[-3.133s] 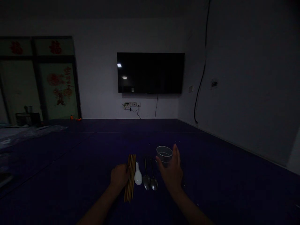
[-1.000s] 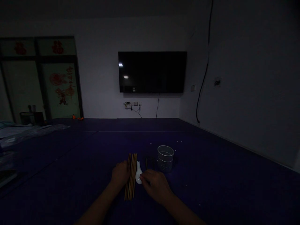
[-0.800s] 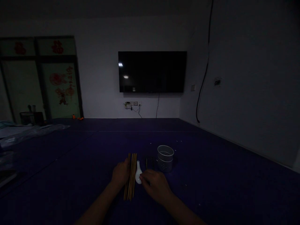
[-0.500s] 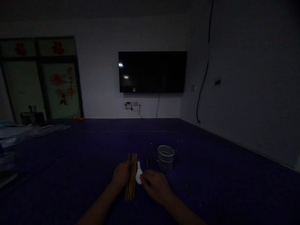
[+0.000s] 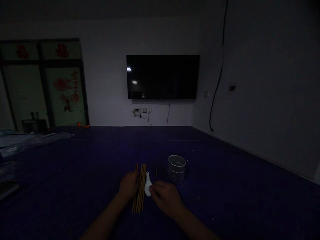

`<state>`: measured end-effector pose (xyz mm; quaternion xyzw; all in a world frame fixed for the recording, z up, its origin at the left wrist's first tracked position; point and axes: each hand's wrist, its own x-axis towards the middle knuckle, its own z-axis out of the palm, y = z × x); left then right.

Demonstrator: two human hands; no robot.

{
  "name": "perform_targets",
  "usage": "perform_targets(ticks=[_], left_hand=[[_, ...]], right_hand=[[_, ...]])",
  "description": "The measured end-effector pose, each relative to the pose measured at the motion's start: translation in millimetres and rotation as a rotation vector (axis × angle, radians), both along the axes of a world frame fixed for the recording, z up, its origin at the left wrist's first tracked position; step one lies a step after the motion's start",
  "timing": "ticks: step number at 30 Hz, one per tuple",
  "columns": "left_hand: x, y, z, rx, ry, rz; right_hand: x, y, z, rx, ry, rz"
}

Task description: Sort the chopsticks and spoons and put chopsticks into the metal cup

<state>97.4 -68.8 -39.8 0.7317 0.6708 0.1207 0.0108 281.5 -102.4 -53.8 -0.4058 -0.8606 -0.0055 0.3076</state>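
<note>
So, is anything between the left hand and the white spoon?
Yes. Chopsticks lie between the left hand and the white spoon. The right hand is on the spoon's other side, its fingers at the bowl.

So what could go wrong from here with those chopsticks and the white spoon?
The chopsticks look loose, with a gap near their far ends, so a nudge from the left hand might roll or spread them. The right hand, its fingertips at the white spoon's bowl, could push it into them. The open metal cup stands just beyond that hand and might get knocked over.
</note>
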Motion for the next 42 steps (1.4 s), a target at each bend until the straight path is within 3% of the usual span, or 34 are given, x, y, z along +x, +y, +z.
perform_targets(ticks=[6,13,42], left_hand=[[-0.7,0.1,-0.1,-0.005,-0.008,0.005],[-0.3,-3.4,3.4,-0.022,0.072,0.118],[1.6,-9.3,9.2,-0.042,0.166,0.102]], right_hand=[[-0.7,0.2,-0.9,0.012,-0.004,0.000],[-0.2,1.3,-1.9,-0.013,-0.009,0.015],[-1.3,-0.6,-0.2,-0.010,-0.021,0.000]])
